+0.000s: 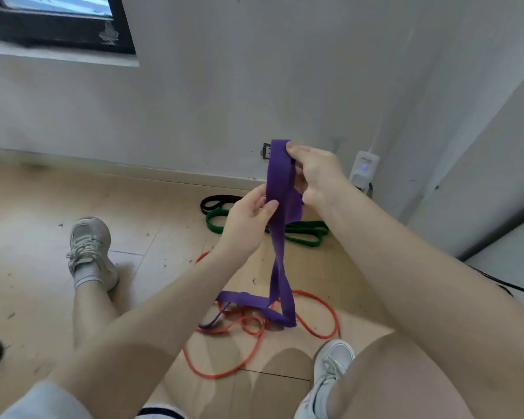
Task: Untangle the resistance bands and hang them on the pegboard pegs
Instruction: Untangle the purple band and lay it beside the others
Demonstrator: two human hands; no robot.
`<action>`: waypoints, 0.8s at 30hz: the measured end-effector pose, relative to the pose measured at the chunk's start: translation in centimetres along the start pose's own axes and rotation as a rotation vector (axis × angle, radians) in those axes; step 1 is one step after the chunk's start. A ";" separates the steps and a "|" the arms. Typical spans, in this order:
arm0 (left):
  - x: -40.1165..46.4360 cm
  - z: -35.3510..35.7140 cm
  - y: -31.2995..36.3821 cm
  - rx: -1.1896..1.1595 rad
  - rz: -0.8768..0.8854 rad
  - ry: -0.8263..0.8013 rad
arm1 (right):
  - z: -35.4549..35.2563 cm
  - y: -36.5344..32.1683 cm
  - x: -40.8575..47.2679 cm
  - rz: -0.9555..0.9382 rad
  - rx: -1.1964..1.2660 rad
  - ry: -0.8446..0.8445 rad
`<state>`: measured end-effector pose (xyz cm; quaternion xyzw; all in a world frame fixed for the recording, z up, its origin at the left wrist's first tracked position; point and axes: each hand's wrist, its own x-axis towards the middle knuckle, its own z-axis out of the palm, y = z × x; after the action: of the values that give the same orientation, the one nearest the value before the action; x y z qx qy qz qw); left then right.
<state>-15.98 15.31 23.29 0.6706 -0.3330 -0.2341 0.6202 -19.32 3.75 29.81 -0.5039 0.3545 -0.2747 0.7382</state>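
Observation:
A wide purple band (279, 182) hangs twisted in front of me. My right hand (318, 173) grips its top end, thumb pinching the upper fold. My left hand (248, 216) pinches the same band lower down, between thumb and fingers. The band's lower loop drags on the floor over a thin red band (321, 313) that lies in loose coils. Behind my hands a green band (303, 234) and a black band (215, 201) lie on the floor by the wall. No pegboard is in view.
I sit on a wooden floor with my legs spread, one shoe (90, 249) at the left and one shoe (330, 370) at the lower right. A white plug-in device (364, 169) sits on the wall. A grey panel (496, 176) stands at the right.

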 end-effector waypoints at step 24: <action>3.4 0.1 4.1 -0.096 -0.051 0.241 | -5.1 7.3 -1.0 -0.325 -0.585 -0.422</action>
<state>-14.47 12.69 27.64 0.6718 -0.2273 -0.1831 0.6808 -23.69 4.20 21.94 -0.7879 0.1739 -0.1658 0.5670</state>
